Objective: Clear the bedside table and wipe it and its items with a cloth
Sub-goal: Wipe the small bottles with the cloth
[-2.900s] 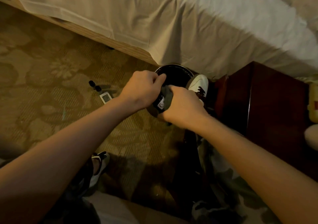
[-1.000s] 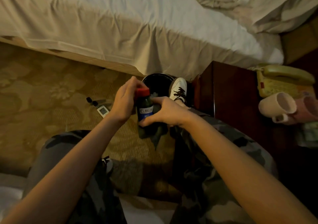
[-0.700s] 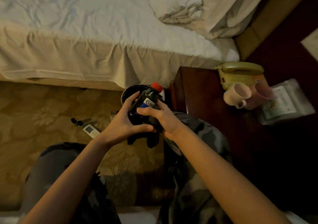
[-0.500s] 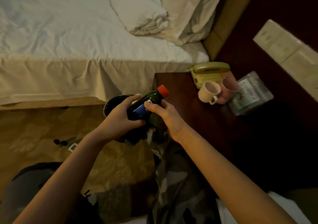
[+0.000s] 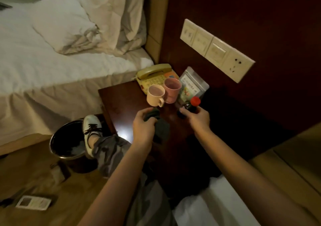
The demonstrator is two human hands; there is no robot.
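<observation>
My left hand [image 5: 142, 127] grips a dark grey cloth [image 5: 160, 126] over the middle of the dark wooden bedside table [image 5: 119, 107]. My right hand [image 5: 198, 117] holds a small dark bottle with a red cap [image 5: 192, 104] upright just above the table's right part. At the back of the table stand a cream cup [image 5: 155, 95] and a pink cup [image 5: 171, 90], touching each other. Behind them sit a yellow telephone [image 5: 152, 77] and a clear packet with a printed label [image 5: 192, 84].
A black waste bin [image 5: 64, 142] stands on the carpet left of the table, with my white shoe [image 5: 91, 130] beside its rim. The bed [image 5: 52, 60] lies to the left. A switch panel [image 5: 215, 49] is on the dark wall. A small device [image 5: 33, 203] lies on the floor.
The view swung from the floor and bin up to the table. The bottle passed from both hands into my right hand and moved over the table; my left hand now carries the cloth alone.
</observation>
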